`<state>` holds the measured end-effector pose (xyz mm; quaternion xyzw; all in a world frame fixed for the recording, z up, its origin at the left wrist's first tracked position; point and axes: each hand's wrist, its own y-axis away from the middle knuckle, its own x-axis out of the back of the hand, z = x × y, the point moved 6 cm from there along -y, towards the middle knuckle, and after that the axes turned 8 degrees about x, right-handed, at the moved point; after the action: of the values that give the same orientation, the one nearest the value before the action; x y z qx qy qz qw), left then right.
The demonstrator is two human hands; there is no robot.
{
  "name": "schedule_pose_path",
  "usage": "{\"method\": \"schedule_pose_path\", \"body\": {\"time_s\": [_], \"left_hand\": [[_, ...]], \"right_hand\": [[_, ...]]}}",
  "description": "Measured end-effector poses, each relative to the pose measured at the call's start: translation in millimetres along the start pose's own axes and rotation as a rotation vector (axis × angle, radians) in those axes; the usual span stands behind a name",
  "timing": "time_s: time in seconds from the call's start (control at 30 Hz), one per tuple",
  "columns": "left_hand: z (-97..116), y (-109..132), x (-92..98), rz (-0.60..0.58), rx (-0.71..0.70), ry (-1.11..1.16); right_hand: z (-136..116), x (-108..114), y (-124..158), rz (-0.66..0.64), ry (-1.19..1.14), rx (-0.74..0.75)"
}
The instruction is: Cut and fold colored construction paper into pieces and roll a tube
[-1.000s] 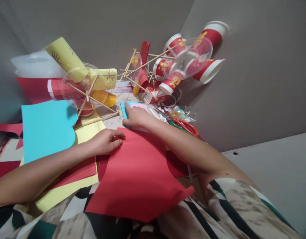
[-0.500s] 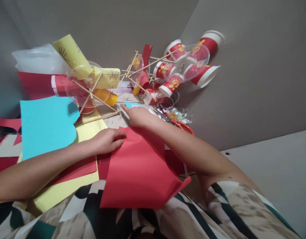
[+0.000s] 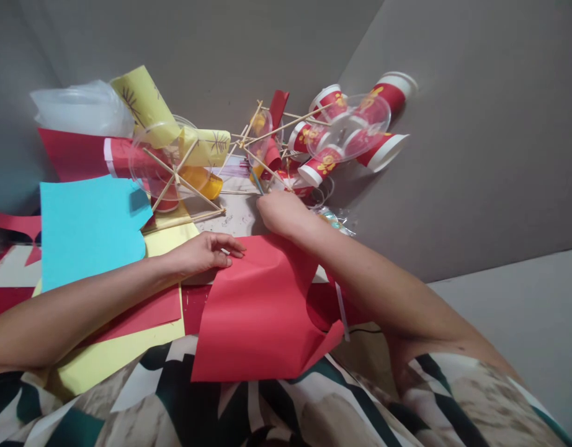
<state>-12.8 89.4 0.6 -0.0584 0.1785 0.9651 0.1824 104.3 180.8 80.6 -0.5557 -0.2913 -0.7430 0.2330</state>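
Note:
A sheet of red paper [image 3: 253, 329] hangs over the near edge of the work surface onto my lap, its lower right corner curled up. My left hand [image 3: 206, 251] lies on the sheet's upper left edge, fingers stretched out and a gap between them and the thumb. Beyond the top of the sheet, my right hand [image 3: 283, 211] is closed, with its back towards me. A thin blue-grey thing [image 3: 257, 180] sticks out from its far side; its kind cannot be made out, as the hand hides most of it.
Stick-and-clear-disc wheels carry yellow paper tubes [image 3: 146, 102] at left and red-and-white paper cups [image 3: 326, 164] at right. Left lie a blue sheet [image 3: 90, 233] and yellow paper [image 3: 113, 357]. A crinkled plastic packet [image 3: 339, 220] is beside my right forearm; grey walls stand behind.
My right hand has gone from an extended finger to a closed grip and moved right. The blue-grey thing now shows beyond it. The orange-handled scissors are no longer visible. My left fingers have straightened.

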Motion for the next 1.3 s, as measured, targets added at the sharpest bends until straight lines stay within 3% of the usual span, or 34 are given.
{"method": "schedule_pose_path", "body": {"time_s": [0.17, 0.53, 0.83, 1.3], "left_hand": [[-8, -3, 0.2, -0.043, 0.084, 0.093], [-12, -4, 3.7, -0.066, 0.146, 0.157], [-5, -4, 7.6, -0.048, 0.147, 0.255], [-7, -8, 10.7, -0.039, 0.152, 0.203]], "right_hand": [[3, 18, 3, 0.104, 0.096, -0.032], [-16, -11, -43, 0.060, 0.159, 0.047], [-12, -29, -91, 0.008, 0.188, 0.052], [-14, -31, -92, 0.164, -0.005, 0.131]]}}
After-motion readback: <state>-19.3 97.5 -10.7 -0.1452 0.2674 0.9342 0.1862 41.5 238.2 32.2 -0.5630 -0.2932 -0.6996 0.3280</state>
